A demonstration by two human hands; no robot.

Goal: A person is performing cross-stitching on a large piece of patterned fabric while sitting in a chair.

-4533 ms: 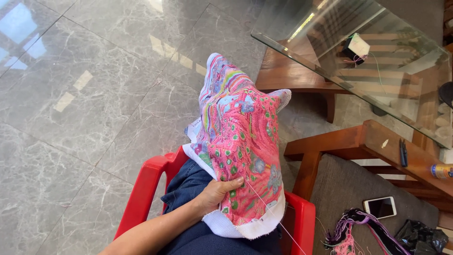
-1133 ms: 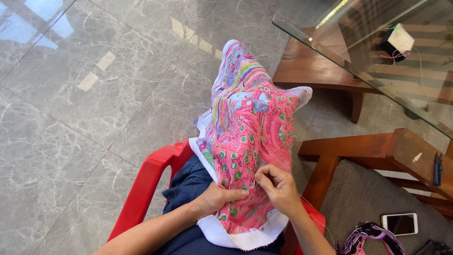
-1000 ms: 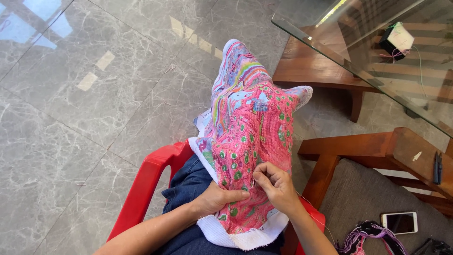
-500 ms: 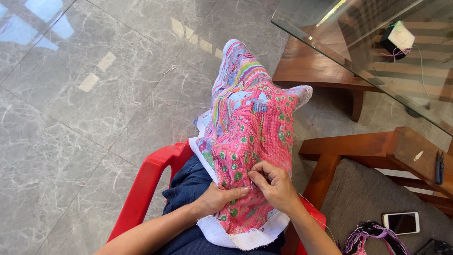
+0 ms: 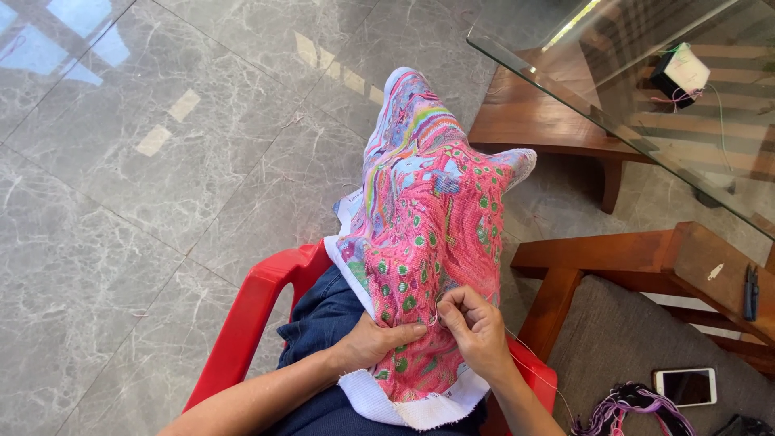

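Grey marble floor tiles with pale veins fill most of the view from above, glossy enough to carry window reflections at the upper left. Nearest the camera, two bare forearms come up from the bottom edge over dark blue trousers, the person seated on a red plastic chair whose arm curves along the left side. A pink embroidered canvas, thick with green dots and bands of blue, yellow and purple, lies draped over the lap and knees, its unworked white border hanging at the bottom. The left hand rests flat on the lower part of the canvas, fingers stretched out sideways and pressing the cloth down, its thumb hidden beneath. The right hand sits just beside it, touching the fabric, with thumb and forefinger pinched narrowly together at the cloth as if on a needle, though the needle itself is too small to make out; a thin pale thread trails from this hand toward the lower right. To the right stands a wooden armchair with a grey seat cushion, on which lie a white phone and a bundle of purple and dark threads. Farther off, at the upper right, a glass tabletop spans a brown wooden frame, and a small white-and-black thread card rests on the glass.
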